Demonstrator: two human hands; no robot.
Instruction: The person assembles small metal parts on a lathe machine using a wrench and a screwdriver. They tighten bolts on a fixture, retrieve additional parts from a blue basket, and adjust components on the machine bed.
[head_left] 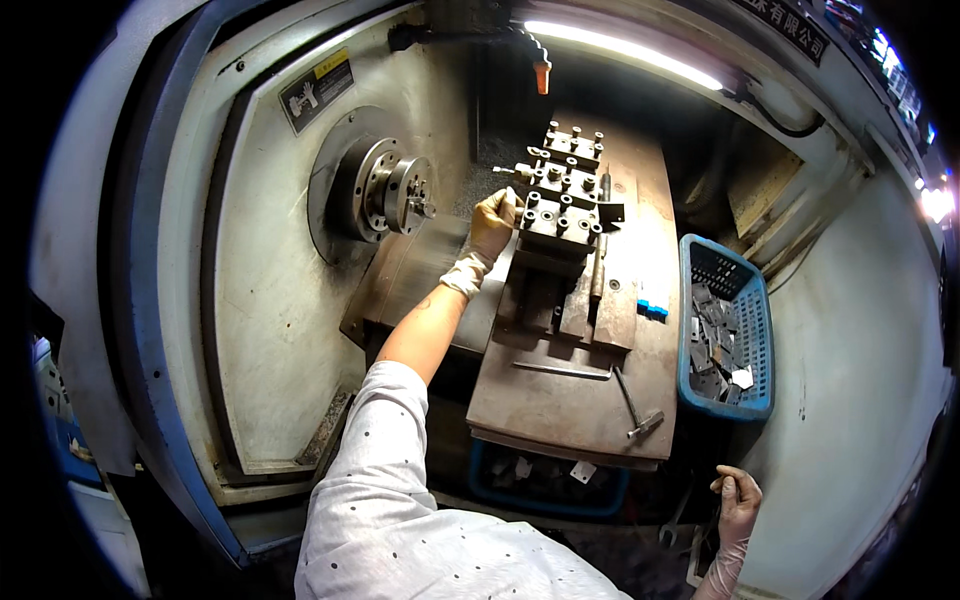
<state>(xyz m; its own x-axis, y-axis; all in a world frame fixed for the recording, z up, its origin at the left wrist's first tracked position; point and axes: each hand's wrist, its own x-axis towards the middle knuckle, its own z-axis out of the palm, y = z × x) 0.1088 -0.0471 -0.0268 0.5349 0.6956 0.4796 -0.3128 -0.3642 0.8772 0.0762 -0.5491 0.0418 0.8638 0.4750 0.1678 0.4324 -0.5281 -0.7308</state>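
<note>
Hand (493,222) against tool block (560,205)

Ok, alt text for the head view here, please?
A person's gloved left hand reaches into a lathe enclosure and touches the tool block beside the chuck. The gloved right hand hangs low, holding nothing. A blue basket of metal pieces sits at right.

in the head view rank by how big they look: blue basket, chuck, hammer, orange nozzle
1. blue basket
2. chuck
3. hammer, thin but long; it lies nearer the camera than the chuck, so true sizes are unsure
4. orange nozzle
</note>
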